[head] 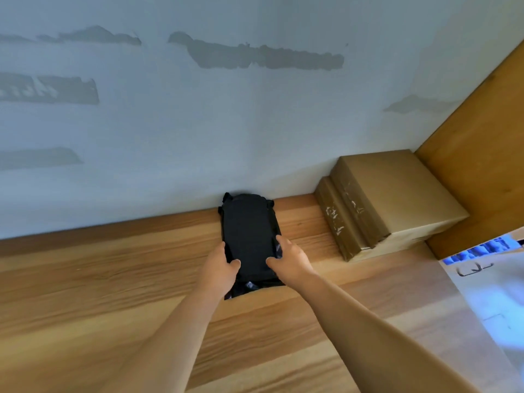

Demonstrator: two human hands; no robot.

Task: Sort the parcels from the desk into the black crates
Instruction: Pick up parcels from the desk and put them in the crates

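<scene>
Holding a black parcel (249,236) on the desk (113,279) by the wall, the left hand (224,265) and right hand (289,258) curl round its sides, while two brown boxes (380,202) wait and no crates show.

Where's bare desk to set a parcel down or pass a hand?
Free: the light wooden desk left of the black plastic-wrapped parcel, out to the wall, and the near strip below both forearms. Crowded: right rear corner, with stacked brown cardboard boxes and a blurred white box.
</scene>
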